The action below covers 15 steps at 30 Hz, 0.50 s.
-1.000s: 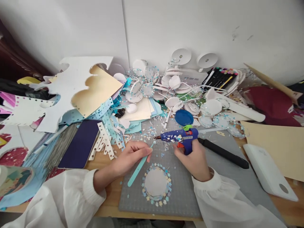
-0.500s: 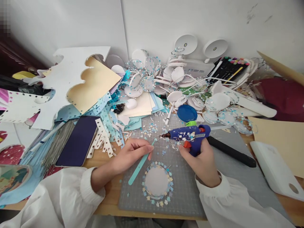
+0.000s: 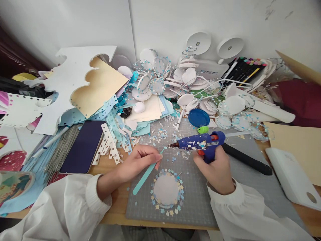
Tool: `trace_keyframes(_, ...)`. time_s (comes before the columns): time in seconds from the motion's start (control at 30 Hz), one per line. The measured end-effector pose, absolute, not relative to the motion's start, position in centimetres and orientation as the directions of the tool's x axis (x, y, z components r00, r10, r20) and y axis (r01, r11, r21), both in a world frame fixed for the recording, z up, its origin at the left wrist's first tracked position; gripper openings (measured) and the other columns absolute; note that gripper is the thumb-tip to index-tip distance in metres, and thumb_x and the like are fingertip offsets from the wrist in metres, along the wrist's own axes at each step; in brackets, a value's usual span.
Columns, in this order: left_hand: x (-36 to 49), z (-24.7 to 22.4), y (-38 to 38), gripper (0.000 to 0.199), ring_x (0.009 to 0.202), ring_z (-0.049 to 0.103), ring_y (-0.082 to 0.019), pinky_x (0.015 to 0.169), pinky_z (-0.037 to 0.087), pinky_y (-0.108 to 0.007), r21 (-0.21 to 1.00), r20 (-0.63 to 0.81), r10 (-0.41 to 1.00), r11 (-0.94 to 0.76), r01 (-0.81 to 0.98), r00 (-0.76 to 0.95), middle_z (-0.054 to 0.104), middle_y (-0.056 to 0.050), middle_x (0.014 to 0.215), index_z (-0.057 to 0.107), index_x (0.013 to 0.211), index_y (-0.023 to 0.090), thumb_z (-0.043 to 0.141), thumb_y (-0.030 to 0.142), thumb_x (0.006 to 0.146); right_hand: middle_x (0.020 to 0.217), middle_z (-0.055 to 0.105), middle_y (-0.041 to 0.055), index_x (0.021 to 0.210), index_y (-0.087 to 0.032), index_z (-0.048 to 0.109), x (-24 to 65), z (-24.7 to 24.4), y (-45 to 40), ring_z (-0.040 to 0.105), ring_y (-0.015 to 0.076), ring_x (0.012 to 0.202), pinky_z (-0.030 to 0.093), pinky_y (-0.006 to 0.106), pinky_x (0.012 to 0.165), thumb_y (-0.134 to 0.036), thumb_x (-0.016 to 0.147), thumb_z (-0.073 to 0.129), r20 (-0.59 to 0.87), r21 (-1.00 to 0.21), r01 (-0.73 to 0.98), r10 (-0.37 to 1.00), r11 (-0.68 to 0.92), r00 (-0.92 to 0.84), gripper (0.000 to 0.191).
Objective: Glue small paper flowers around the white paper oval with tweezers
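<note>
My left hand (image 3: 144, 159) pinches a thin turquoise stick (image 3: 145, 177) near its narrow upper end, where a tiny flower-shaped piece (image 3: 164, 148) shows at the tip. My right hand (image 3: 215, 169) is wrapped round the handle of a blue hot glue gun (image 3: 195, 142), with its thumb beside the red trigger. The gun's dark nozzle points left, close to the stick's tip; I cannot tell if they touch. Below both hands lies a white disc (image 3: 167, 190) ringed with small pastel flowers, on the grey cutting mat (image 3: 195, 201).
Loose paper flowers (image 3: 159, 134) scatter over the mat's upper part. A blue lid (image 3: 198, 117), a black stick-like tool (image 3: 247, 159) and a white device (image 3: 292, 179) lie to the right. At left are a phone (image 3: 81, 147) and cut paper strips (image 3: 107, 145). White discs and wires pile up behind.
The glue gun's nozzle has come nearer the stick's tip, and its red trigger looks pressed further in. The left hand has hardly moved; the whole view has shifted slightly.
</note>
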<state>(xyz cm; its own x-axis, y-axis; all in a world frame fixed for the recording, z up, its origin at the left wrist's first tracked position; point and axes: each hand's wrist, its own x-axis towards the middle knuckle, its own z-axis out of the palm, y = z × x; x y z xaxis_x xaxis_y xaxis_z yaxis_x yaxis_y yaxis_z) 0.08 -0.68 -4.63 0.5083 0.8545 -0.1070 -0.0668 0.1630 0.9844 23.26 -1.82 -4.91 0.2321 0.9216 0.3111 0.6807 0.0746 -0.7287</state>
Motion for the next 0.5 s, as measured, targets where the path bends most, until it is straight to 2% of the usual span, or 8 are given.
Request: trace_keyframes(0.5, 0.03, -4.55, -0.57, 0.035, 0.055, 0.045, -0.008, 0.057, 0.032, -0.022, 0.985, -0.078, 0.841, 0.148, -0.088, 0.535, 0.053, 0.002, 0.055, 0.06, 0.054, 0.014, 0.055, 0.027, 0.087, 0.045, 0.05, -0.006, 0.069, -0.022, 0.05, 23.73, -5.23, -1.87, 0.047, 0.0138, 0.037, 0.042, 0.025, 0.039, -0.026, 0.066, 0.061, 0.452, -0.605, 0.773, 0.881, 0.189, 0.138, 0.012)
